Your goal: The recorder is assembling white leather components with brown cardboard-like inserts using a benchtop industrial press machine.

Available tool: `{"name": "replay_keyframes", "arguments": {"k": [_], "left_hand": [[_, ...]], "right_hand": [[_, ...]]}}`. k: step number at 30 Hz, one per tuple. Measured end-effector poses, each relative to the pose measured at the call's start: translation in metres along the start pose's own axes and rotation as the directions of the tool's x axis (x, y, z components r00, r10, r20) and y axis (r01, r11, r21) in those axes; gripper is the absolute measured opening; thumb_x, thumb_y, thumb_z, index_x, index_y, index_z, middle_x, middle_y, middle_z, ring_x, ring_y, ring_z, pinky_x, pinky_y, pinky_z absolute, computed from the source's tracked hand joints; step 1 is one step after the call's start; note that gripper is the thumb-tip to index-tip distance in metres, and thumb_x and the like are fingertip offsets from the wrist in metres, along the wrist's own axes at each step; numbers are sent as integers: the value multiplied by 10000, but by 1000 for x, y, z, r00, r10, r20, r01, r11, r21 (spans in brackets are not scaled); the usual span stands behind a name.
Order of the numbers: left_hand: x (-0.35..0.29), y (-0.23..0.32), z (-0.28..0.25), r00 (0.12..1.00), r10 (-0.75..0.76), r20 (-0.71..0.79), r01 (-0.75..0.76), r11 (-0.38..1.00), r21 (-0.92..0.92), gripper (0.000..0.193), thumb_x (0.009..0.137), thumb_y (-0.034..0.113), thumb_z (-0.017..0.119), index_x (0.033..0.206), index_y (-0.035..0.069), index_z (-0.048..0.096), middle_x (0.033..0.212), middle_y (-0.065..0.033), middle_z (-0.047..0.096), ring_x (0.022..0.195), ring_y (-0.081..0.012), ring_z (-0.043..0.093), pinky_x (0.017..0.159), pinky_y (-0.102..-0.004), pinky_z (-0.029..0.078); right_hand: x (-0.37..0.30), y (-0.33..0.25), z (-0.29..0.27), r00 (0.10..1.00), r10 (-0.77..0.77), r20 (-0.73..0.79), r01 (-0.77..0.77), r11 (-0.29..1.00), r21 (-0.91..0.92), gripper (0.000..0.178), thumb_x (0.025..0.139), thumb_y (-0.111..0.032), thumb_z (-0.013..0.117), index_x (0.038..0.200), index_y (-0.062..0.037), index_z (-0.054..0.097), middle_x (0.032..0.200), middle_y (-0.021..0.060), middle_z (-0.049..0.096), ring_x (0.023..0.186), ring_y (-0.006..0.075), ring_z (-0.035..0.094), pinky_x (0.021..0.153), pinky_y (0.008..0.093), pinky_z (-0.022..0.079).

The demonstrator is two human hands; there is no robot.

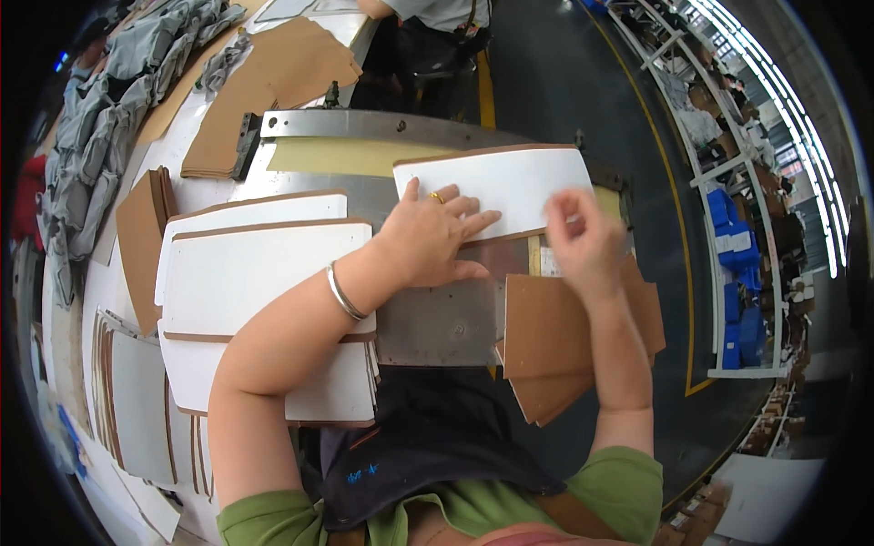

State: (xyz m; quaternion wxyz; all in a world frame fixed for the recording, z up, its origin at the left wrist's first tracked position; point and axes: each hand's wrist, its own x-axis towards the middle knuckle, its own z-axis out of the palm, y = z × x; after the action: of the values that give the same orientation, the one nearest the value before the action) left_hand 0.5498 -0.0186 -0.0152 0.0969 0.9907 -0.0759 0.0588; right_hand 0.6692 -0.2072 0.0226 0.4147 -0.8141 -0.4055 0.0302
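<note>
A white panel with brown edges (pixel 523 187) lies on the metal plate (pixel 428 323) of the work surface, below a long metal bar (pixel 364 125). My left hand (pixel 432 227) presses down on the panel's left part, its fingers spread and a ring on one of them. Over the right end of the panel, my right hand (pixel 587 241) is raised and slightly blurred. Its fingers are curled in toward the thumb, and what they hold, if anything, cannot be made out. Under my right forearm sits a stack of brown cardboard pieces (pixel 546 328).
White panels with brown edges (pixel 264 273) are stacked beside my left arm. More panels (pixel 141 405) stand in a row at the far left. Brown sheets (pixel 291 68) and grey bundles (pixel 118 118) cover the table behind. A shelf with blue bins (pixel 733 241) stands across the aisle; a person (pixel 428 18) sits ahead.
</note>
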Motion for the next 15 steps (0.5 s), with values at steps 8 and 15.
{"name": "replay_keyframes", "arguments": {"k": [8, 15], "left_hand": [[-2, -6, -5, 956, -243, 162, 233, 969, 83, 578, 772, 383, 732, 1294, 211, 553, 1273, -127, 536, 1265, -285, 487, 999, -460, 426], [9, -19, 5, 987, -160, -18, 161, 976, 144, 530, 899, 409, 619, 1398, 283, 493, 1403, -141, 462, 1279, -428, 453, 999, -480, 438]], "right_hand": [[10, 50, 8, 947, -163, 275, 273, 860, -431, 378, 861, -288, 668, 1190, -101, 665, 1289, 119, 617, 1154, 330, 563, 981, 419, 452], [19, 79, 24, 943, -242, 230, 333, 644, -689, 464, 952, -346, 548, 1388, -190, 524, 1449, 112, 476, 1250, 313, 482, 1054, 485, 371]]}}
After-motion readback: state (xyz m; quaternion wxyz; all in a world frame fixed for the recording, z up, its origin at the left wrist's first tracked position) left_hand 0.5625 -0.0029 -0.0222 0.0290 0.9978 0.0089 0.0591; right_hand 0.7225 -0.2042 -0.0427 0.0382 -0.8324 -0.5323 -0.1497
